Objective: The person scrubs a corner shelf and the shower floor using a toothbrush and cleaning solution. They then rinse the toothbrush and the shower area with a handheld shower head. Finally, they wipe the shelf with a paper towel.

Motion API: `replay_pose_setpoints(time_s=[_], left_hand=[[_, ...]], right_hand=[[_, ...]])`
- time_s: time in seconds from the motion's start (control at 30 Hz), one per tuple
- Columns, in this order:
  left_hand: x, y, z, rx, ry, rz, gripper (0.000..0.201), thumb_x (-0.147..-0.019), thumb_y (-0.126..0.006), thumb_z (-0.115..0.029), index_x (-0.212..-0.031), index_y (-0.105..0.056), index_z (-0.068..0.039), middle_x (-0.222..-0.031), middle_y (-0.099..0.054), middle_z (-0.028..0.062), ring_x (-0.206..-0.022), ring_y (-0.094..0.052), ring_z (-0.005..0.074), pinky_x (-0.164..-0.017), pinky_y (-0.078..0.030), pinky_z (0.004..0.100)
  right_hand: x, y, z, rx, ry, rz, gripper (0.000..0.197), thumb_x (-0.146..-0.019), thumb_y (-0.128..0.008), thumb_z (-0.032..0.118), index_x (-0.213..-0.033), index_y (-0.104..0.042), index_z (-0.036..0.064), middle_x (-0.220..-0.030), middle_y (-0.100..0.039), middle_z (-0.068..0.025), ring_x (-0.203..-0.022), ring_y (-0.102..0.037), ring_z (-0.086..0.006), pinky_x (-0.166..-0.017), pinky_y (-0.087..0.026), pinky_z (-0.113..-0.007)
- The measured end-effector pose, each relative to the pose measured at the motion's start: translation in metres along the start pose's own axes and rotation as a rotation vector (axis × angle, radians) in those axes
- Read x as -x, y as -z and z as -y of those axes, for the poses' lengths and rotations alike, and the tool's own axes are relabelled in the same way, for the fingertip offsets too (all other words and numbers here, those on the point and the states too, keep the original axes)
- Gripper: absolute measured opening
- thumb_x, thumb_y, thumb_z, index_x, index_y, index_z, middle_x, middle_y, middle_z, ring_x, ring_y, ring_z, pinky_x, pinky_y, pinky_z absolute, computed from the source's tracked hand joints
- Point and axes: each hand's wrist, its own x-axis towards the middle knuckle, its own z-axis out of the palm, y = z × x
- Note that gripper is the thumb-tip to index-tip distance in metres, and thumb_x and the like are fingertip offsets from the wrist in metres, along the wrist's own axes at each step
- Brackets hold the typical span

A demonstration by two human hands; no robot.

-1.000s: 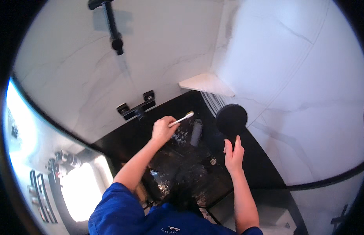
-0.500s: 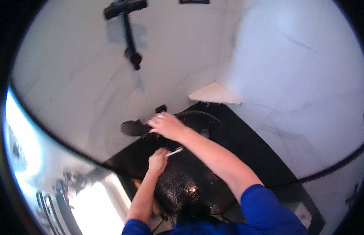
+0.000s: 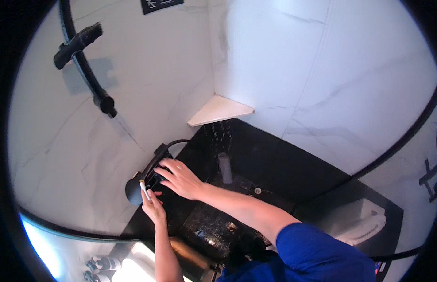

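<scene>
My left hand [image 3: 154, 209] is closed around a small white brush [image 3: 145, 191] with a yellowish end, which looks like a toothbrush. That end points up toward a round black shower head [image 3: 133, 189] hanging low against the left wall. To the right of it, my right hand [image 3: 181, 181] has its fingers apart, over a black wall fixture [image 3: 165, 175] that they partly hide. Whether the fingertips press on the fixture I cannot tell. The shower head's dark handle runs up to a bracket, and a black hose [image 3: 178, 141] curves away from there.
A white corner shelf [image 3: 220, 111] juts out above black wall tiles, with water drops below it. On the wet dark floor are a grey cylinder [image 3: 225, 169] and a round drain [image 3: 258, 191]. A black shower rail [image 3: 87, 70] is upper left, a white toilet [image 3: 364, 229] lower right.
My right hand has let go of the shower head, which now hangs at the wall bracket. My left hand has raised the brush up beside it. The view has swung to the right.
</scene>
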Motion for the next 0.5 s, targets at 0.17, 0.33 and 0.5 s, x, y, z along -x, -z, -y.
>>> replay_pose_setpoints(time_s=[0.17, 0.33, 0.5], left_hand=[[0.004, -0.008, -0.015, 0.028, -0.019, 0.046, 0.045, -0.111, -0.045, -0.030, -0.154, -0.047, -0.017, -0.073, -0.070, 0.0040, -0.049, -0.051, 0.0087, -0.048, -0.043, 0.0281], [0.011, -0.005, -0.013, -0.101, -0.092, 0.083, 0.048, -0.110, -0.050, -0.029, -0.155, -0.044, -0.014, -0.078, -0.069, 0.0047, -0.062, -0.056, 0.0129, -0.061, -0.047, 0.0283], [0.054, -0.063, -0.027, 0.163, -0.220, 0.218, 0.038, -0.103, -0.064, -0.024, -0.134, -0.049, -0.005, -0.095, -0.064, 0.0035, -0.069, -0.054, 0.0098, -0.061, -0.045, 0.0251]], right_hand=[[0.247, 0.080, 0.020, -0.084, -0.781, 0.315, 0.038, -0.103, -0.059, 0.019, -0.135, -0.057, 0.0001, -0.138, -0.053, -0.0191, -0.134, -0.051, -0.0354, -0.112, -0.046, -0.042], [0.470, 0.147, 0.131, 0.127, -1.173, 0.318, 0.025, -0.101, -0.060, 0.020, -0.122, -0.066, 0.0079, -0.111, -0.064, -0.0170, -0.101, -0.066, -0.0379, -0.086, -0.056, -0.045], [0.560, 0.169, 0.211, 0.208, -1.444, 0.043, 0.025, -0.099, -0.061, 0.022, -0.116, -0.069, 0.0055, -0.109, -0.068, -0.0190, -0.100, -0.066, -0.0397, -0.086, -0.055, -0.047]])
